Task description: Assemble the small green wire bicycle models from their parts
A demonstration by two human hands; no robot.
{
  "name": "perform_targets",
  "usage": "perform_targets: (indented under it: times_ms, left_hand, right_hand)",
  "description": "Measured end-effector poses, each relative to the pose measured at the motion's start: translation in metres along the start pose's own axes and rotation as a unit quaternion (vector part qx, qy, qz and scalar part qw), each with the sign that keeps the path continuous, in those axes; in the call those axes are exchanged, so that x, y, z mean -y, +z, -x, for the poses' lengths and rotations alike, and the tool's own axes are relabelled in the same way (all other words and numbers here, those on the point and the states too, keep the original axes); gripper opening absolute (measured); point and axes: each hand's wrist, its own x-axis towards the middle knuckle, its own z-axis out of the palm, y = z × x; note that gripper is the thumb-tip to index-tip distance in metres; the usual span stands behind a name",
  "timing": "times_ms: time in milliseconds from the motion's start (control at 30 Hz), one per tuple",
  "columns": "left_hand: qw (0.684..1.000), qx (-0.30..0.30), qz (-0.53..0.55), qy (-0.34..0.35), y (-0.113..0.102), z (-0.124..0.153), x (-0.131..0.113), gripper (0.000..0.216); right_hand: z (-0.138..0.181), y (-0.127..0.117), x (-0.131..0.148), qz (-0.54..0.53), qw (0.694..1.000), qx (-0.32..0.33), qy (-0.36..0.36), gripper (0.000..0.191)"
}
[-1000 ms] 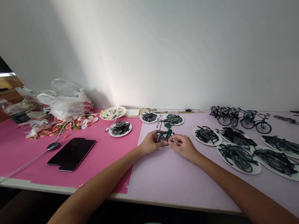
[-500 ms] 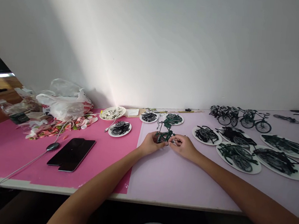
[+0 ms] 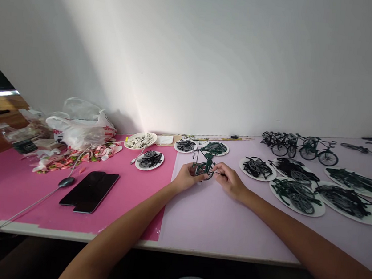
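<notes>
Green model bicycle (image 3: 208,161) is upright between the two hands; can't tell if it touches the table. Left hand (image 3: 186,178) clamped on its lower part, thumb across the wheel (image 3: 209,171). Right hand (image 3: 231,181) pinched up at the wheel's right edge; can't tell if the fingertips hold a small part. Loose bicycle parts (image 3: 300,199) sit right of the right hand. My take: brace the frame left, work right with light, square pressure; thin spokes probably flex.
</notes>
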Motion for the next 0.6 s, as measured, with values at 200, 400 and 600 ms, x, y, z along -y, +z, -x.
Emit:
perform_targets:
  times_ms: [200,400,600]
  left_hand:
    - [1.0,-0.014,0.0,0.0,-0.0048,-0.0051,0.0065,0.058]
    - [0.999,-0.014,0.033,0.0,-0.0061,-0.0059,0.0064,0.06]
    - [0.999,-0.021,0.036,-0.007,-0.0061,-0.0039,0.0033,0.057]
  right_hand:
    - [0.0002,-0.0018,0.0048,0.079,0.996,-0.034,-0.029,0.023]
    - [-0.0047,0.0022,-0.0008,0.09,0.993,-0.035,-0.068,0.024]
    - [-0.0048,0.0028,-0.0029,0.143,0.977,-0.07,-0.142,0.02]
